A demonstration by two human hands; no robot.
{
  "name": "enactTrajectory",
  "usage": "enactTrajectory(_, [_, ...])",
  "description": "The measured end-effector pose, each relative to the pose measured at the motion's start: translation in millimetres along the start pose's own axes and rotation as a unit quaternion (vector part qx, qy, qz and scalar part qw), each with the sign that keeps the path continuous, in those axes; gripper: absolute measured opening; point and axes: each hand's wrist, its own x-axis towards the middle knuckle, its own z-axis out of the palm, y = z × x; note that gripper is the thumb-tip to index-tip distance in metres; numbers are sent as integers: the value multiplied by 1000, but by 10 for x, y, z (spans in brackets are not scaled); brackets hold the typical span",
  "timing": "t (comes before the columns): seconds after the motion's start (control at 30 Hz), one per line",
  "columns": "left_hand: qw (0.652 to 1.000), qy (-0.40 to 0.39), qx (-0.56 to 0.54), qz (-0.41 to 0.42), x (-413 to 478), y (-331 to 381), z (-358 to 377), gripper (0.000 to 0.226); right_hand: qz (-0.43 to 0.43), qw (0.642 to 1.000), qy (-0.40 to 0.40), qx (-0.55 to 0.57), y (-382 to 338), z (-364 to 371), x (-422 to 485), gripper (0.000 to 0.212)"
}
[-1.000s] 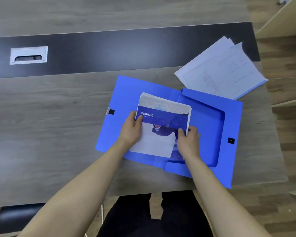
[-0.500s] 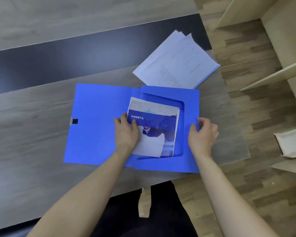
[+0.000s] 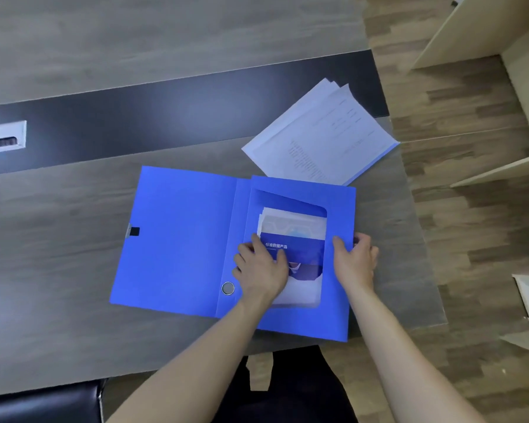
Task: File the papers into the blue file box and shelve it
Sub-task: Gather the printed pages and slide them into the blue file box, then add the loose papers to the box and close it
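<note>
The blue file box (image 3: 235, 248) lies open and flat on the table (image 3: 58, 270), near the edge closest to me, its lid spread to the left and its tray to the right. One booklet (image 3: 300, 239) with a blue cover band sits inside the tray, showing through the cut-out of the inner flap. My left hand (image 3: 261, 270) rests flat on the booklet's lower left, fingers spread and pressing rather than gripping. My right hand (image 3: 355, 261) clasps the tray's right edge, thumb on top and fingers curled over the rim, by my reading steadying the box. A loose stack of papers (image 3: 321, 135) lies on the table just beyond the box's far right corner, apart from both hands. As I judge it, filing is only partly done: one item is in, the stack is not. Left to do: move the stack into the tray, fold the lid over, fasten the clasp (image 3: 133, 231), and carry the box to the shelves (image 3: 501, 169) at right.
</note>
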Motion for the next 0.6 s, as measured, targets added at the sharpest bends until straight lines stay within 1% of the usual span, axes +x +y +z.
enactTrajectory(0.07, [999,40,-3,6,97,29,-125,55,-11,1000,8,27,-85,-28,134,46])
enactTrajectory(0.17, [992,112,-54,17,460,152,-381,44,2,997,11,71,-343,-104,371,52])
enactTrajectory(0.23, [983,144,-95,58,755,322,-598,40,23,992,3,125,-506,-136,582,57])
enactTrajectory(0.3, [979,135,-117,98,1146,614,-810,38,48,983,8,175,-727,-157,847,51])
enactTrajectory(0.37, [984,106,-90,115,1542,902,-946,44,47,974,-7,219,-900,-170,1061,33])
enactTrajectory(0.4, [987,85,-65,120,1710,1038,-979,51,47,971,-17,235,-971,-179,1141,32])
enactTrajectory(0.43, [989,68,-36,128,1863,1158,-983,60,53,966,-25,251,-1027,-183,1210,43])
enactTrajectory(0.47, [989,53,-4,134,1984,1266,-964,65,55,960,-33,271,-1071,-182,1263,48])
enactTrajectory(0.53, [988,28,42,144,2122,1424,-909,62,62,949,-49,306,-1108,-174,1335,54])
enactTrajectory(0.6, [987,26,51,147,2168,1531,-863,59,66,941,-68,323,-1095,-159,1385,56])
